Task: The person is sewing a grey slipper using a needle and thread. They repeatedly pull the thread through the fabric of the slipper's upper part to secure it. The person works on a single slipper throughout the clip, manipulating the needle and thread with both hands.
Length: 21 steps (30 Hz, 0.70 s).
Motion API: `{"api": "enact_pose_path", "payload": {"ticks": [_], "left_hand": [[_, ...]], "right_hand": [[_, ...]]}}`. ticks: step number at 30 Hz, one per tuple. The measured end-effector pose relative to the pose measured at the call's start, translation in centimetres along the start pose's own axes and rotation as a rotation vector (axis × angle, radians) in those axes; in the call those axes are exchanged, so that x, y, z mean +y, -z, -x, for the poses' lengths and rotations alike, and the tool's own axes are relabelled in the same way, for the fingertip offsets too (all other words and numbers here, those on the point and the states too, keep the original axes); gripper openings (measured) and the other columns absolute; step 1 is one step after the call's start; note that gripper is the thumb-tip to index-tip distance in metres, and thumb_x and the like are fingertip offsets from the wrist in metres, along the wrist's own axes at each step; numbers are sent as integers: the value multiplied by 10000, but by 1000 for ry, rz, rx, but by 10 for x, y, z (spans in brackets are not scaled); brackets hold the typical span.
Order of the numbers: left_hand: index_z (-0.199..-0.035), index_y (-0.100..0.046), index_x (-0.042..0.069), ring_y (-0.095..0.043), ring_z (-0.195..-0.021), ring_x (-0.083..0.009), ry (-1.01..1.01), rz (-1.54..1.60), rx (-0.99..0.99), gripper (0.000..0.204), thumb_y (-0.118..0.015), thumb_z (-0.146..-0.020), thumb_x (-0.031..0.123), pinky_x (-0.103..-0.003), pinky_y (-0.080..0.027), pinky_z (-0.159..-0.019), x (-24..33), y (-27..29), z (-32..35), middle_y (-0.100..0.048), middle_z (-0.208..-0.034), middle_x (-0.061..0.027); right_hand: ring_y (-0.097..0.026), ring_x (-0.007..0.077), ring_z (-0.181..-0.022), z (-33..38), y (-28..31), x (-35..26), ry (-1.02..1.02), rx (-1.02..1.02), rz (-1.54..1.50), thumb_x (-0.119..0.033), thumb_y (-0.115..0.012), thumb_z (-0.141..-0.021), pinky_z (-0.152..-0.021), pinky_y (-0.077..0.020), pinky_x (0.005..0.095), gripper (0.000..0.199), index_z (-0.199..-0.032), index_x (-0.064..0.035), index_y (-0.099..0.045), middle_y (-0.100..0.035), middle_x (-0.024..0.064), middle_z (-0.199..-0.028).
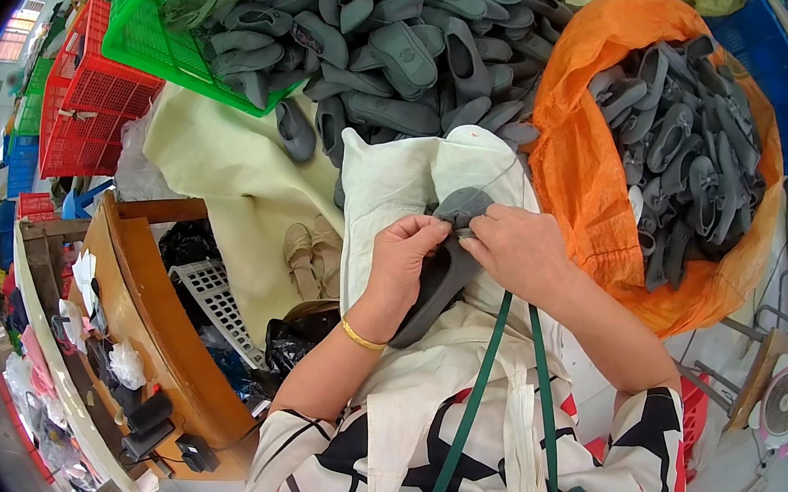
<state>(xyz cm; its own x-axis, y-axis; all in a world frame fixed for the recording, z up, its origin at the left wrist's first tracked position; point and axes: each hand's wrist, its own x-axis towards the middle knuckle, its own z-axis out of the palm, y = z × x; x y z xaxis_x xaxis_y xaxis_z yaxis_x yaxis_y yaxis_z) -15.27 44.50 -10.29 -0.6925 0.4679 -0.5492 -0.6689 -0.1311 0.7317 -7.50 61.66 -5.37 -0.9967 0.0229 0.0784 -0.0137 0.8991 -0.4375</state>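
Cream cloth-covered worktable (225,176), heap of grey shoes (400,40), tipped green crate (162,11)

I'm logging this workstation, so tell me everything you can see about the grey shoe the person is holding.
The grey shoe is a flat slip-on of matte, rubbery-looking material, dark grey all over. It lies over the person's lap on pale cloth, toe pointing away and up in the picture. The left hand grips its side, while the right hand pinches the toe part, where a lighter grey piece shows. The heel end reaches toward the left wrist. Its sole is hidden.
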Motion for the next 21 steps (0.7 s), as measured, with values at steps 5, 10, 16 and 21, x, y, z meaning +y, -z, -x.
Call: {"api": "enact_pose_path", "payload": {"ticks": [5, 10, 16, 21], "left_hand": [[-913, -709, 38, -524, -697, -48, -26, -2, -13, 57, -729, -887, 84, -199, -414, -652, 2, 3, -1, -660, -794, 20], [-928, -687, 61, -548, -743, -75, -150, -36, -28, 71, -718, -908, 122, -229, -459, -690, 7, 4, -1, -636, -857, 17], [-945, -670, 25, -559, -787, -113, -694, -1009, -153, 145, -712, -914, 160, -265, -479, -711, 23, -9, 2, -605, -880, 9], [-936, -696, 36, -537, -695, -116, -275, -609, -143, 182, -726, -907, 214, -248, -448, -651, 8, 7, -18, -622, -805, 4]], "right_hand": [[-624, 253, -705, 6, 0, 4, -30, -19, -64, -276, -700, -864, -562, -475, 382, 205, -804, -81, -674, -584, 54, -745], [-625, 281, -711, 12, 1, 9, -112, 33, -220, -291, -680, -893, -596, -481, 389, 227, -869, -66, -690, -604, 80, -768], [-627, 290, -710, 20, 3, 16, -176, 68, -326, -280, -693, -898, -614, -487, 362, 259, -962, -29, -697, -628, 115, -793], [-625, 271, -706, 20, 6, 15, -177, 39, -335, -289, -723, -876, -626, -495, 348, 281, -975, -30, -679, -619, 101, -793]]}}
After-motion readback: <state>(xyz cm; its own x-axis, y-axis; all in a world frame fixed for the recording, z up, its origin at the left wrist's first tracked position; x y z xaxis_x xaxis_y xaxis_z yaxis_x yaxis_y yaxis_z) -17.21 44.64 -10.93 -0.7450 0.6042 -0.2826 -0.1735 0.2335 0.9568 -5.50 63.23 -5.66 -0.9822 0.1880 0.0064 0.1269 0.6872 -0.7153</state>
